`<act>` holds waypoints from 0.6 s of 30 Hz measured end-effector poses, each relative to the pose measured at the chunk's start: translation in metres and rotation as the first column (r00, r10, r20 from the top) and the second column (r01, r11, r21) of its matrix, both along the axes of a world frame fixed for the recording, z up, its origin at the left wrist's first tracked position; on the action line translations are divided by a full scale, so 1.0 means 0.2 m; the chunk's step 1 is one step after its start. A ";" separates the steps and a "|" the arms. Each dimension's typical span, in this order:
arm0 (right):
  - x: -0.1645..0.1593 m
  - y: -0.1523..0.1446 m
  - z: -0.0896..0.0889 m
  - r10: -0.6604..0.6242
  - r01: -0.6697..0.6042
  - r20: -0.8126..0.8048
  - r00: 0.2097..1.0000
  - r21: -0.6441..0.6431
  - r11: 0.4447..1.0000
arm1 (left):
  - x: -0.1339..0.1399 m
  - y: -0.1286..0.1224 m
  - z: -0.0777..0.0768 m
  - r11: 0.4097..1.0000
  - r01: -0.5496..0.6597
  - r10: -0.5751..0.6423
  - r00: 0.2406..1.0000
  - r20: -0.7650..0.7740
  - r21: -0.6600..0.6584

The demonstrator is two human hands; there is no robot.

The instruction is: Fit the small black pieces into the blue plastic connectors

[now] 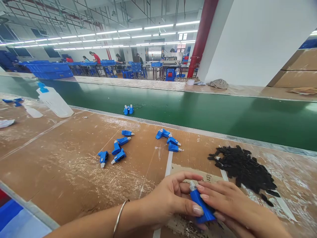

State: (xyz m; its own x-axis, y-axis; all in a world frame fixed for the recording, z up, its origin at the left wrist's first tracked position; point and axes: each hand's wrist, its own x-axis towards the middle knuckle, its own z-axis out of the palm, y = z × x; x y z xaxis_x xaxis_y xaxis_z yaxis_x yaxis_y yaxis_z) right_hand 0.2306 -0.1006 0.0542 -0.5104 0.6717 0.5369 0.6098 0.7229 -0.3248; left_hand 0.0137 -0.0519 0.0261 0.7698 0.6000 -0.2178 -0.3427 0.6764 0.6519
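Blue plastic piece (198, 200), lower right of centre, slants lengthwise, pale tip (192, 186) toward upper left, pinched by left hand (170, 198) and right hand (232, 201).

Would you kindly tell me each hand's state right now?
Left hand: closed, holding the blue part.
Right hand: fingers against the same part; grip cannot be told.

Fluor. tubes (130, 30) in rows o'head; red pipe (203, 29) nr white wall (247, 43); sm. windows (180, 36), bk.
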 end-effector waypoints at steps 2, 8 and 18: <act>-0.01 0.01 0.00 -0.017 -0.008 0.118 0.993 0.205 0.979 | 0.00 0.00 0.01 0.998 -0.027 0.027 1.000 -0.007 -0.052; -0.06 0.01 -0.07 -0.121 -0.035 0.279 0.953 0.497 0.867 | 0.00 -0.01 0.04 0.988 -0.086 0.087 0.996 0.005 -0.126; -0.03 -0.02 -0.22 -0.063 0.028 0.111 0.992 0.297 0.955 | -0.01 0.03 0.00 0.999 -0.032 0.028 0.996 -0.085 -0.042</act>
